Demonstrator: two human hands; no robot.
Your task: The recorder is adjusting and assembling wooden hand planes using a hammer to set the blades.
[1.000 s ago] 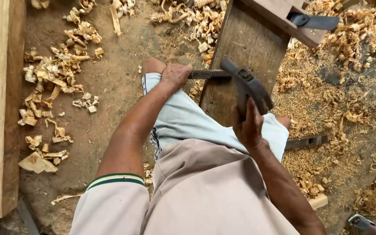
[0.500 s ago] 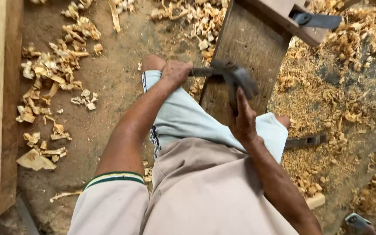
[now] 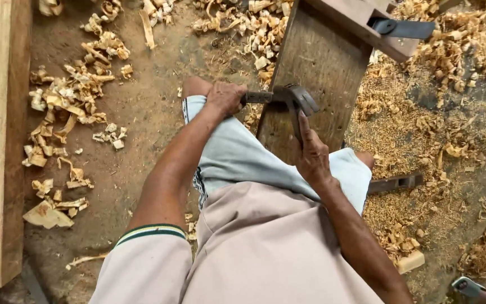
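Both hands grip a two-handled blade (image 3: 288,101) on the plank (image 3: 316,73): left hand (image 3: 225,98) fisted on one handle, right hand (image 3: 312,155) wrapped around the other. Since a second ago, the blade has tilted upright and nearer.

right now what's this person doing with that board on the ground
A person works a dark curved metal tool across a grey wooden board that slopes up from their lap. The left hand grips the tool's handle; the right hand presses on its blade end. Pale wood shavings and sawdust lie on the dirt floor around them.
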